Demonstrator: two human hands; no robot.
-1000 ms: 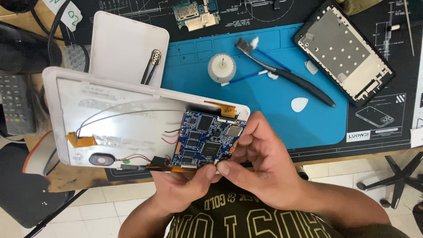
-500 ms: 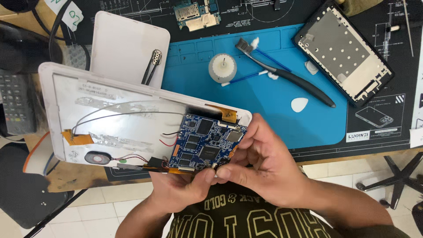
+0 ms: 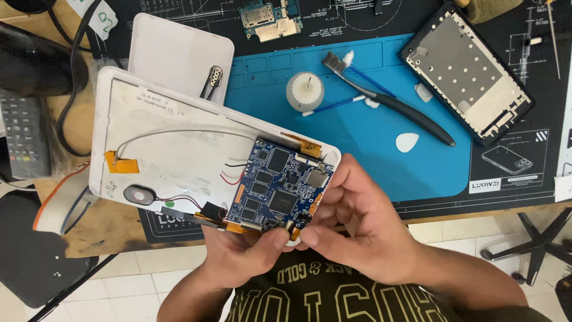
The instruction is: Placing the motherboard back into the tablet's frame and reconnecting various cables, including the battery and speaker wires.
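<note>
Low in the middle of the frame, the left hand (image 3: 238,253) props the opened white tablet (image 3: 179,149) off the surface (image 3: 119,229), tilting its blue circuit board (image 3: 277,188) toward the person. Right hand (image 3: 357,220) fingers (image 3: 310,237) pinch together at the board's lower corner, meeting the left thumb.

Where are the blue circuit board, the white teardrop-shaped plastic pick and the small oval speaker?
blue circuit board (image 3: 275,189), head view, on a large black chip.
white teardrop-shaped plastic pick (image 3: 407,142), head view, on its flat middle.
small oval speaker (image 3: 138,195), head view, on its dark centre.
</note>
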